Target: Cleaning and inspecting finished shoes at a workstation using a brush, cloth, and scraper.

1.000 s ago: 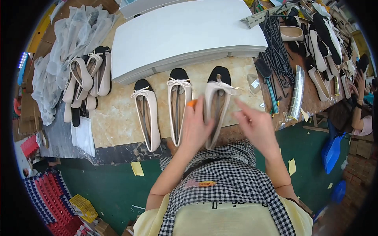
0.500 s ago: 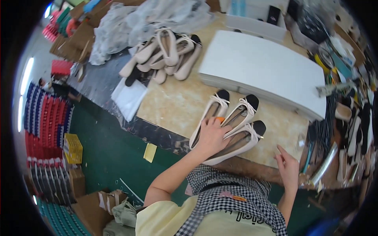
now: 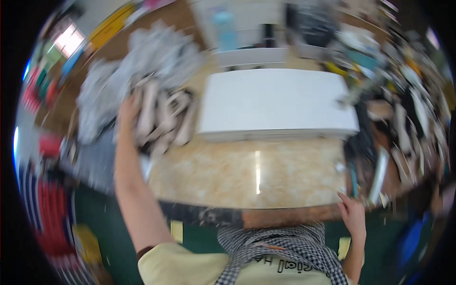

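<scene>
At the near edge of the marble-patterned worktop [image 3: 247, 175], the right hand [image 3: 352, 216] rests with fingers loosely spread and holds nothing. Behind this worktop surface lies a long white board [image 3: 278, 102]. To the left of the board, the left hand [image 3: 127, 111] reaches onto a pile of beige flat shoes [image 3: 164, 118]; the blur hides whether its fingers grip one. Grey wrapping sheets [image 3: 142, 71] are heaped just behind the shoes.

The left hand [image 3: 127, 110] is stretched far up into the upper left of the frame, arm fully extended. The right hand [image 3: 352, 214] sits low at lower right, fingers loosely spread.
</scene>
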Tool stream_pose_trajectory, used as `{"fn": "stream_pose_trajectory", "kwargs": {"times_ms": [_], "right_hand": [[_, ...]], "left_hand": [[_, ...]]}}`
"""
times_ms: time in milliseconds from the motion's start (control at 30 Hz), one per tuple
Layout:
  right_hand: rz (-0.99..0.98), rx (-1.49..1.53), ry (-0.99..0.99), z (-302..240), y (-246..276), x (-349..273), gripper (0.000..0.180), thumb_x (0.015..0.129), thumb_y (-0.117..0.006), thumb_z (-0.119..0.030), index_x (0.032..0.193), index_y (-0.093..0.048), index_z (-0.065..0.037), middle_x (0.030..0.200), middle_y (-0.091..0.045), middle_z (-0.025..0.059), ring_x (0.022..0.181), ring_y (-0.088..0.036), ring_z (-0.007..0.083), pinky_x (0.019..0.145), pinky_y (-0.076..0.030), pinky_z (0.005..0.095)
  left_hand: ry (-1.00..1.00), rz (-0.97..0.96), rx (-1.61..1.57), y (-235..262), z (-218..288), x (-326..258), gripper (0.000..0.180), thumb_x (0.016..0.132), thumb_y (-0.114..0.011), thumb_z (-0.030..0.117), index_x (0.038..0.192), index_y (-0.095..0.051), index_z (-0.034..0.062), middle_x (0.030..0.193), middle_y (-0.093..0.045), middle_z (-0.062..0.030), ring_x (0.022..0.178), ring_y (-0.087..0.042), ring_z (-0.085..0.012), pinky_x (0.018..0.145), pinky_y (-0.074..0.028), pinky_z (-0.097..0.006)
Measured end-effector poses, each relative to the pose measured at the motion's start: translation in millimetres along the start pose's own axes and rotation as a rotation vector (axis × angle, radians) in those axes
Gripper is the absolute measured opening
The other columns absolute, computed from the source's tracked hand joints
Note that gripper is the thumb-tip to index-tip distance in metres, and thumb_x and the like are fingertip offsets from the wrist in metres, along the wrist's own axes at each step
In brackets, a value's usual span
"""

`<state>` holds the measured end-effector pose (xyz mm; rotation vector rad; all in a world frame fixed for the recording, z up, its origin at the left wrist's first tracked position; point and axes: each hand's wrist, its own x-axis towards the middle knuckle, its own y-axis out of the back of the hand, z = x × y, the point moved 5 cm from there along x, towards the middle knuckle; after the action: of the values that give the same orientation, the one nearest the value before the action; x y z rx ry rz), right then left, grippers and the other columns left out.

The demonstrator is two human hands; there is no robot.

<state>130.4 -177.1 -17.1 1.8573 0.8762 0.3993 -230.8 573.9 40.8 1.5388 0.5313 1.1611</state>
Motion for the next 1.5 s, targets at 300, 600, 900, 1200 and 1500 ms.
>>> {"fn": "stream_pose_trajectory", "kwargs": {"times_ms": [300, 600, 900, 1200, 1500], "right_hand": [[0.181, -0.090, -0.016, 138, 131, 35, 0.027, 0.091, -0.058, -0.025, 0.111, -0.066, -0.009, 0.082, -0.064, 0.0201, 0.072, -0.064, 0.0342, 0.067, -0.050, 0.0428], [0.941, -0.113, -0.324, 367, 267, 130, 0.045, 0.082, -0.061, -0.016, 0.126, -0.058, -0.007, 0.116, -0.064, 0.0177, 0.107, -0.062, 0.0316, 0.087, -0.051, 0.0406], [0.752, 0.109, -0.368, 407, 292, 195, 0.088, 0.075, -0.070, -0.052, 0.145, -0.042, -0.008, 0.139, -0.050, 0.0233, 0.129, -0.048, 0.0376, 0.106, -0.040, 0.0438], [0.869, -0.477, -0.059, 251, 231, 132, 0.077, 0.060, -0.083, -0.024, 0.127, -0.052, -0.007, 0.113, -0.051, 0.0159, 0.112, -0.048, 0.0352, 0.095, -0.044, 0.0444], [0.985, -0.592, 0.360, 109, 93, 65, 0.047, 0.071, -0.072, -0.018, 0.118, -0.068, -0.021, 0.107, -0.046, 0.0055, 0.112, -0.045, 0.0259, 0.101, -0.039, 0.0439]], "left_hand": [[-0.159, 0.348, 0.109, 17, -29, -12, 0.038, 0.100, -0.051, 0.026, 0.120, -0.061, -0.0037, 0.119, -0.060, -0.0248, 0.115, -0.055, -0.0395, 0.100, -0.042, -0.042], [-0.665, -0.016, 0.154, 65, 290, -249, 0.057, 0.092, -0.065, 0.038, 0.143, -0.049, 0.0166, 0.141, -0.051, -0.0171, 0.129, -0.048, -0.0372, 0.107, -0.039, -0.044], [-0.807, -0.300, -0.526, 51, 458, -282, 0.023, 0.073, -0.068, 0.002, 0.096, -0.066, 0.0053, 0.129, -0.055, -0.0178, 0.123, -0.047, -0.0387, 0.102, -0.038, -0.048], [-0.896, -0.502, -0.652, 51, 524, -325, 0.024, 0.075, -0.071, 0.007, 0.099, -0.071, 0.0089, 0.125, -0.058, -0.0144, 0.120, -0.050, -0.0364, 0.101, -0.041, -0.044], [0.119, -1.567, -1.891, 20, 676, -401, 0.071, 0.098, -0.053, 0.047, 0.152, -0.024, 0.0100, 0.147, -0.042, -0.0124, 0.132, -0.046, -0.0235, 0.108, -0.038, -0.044]]}}
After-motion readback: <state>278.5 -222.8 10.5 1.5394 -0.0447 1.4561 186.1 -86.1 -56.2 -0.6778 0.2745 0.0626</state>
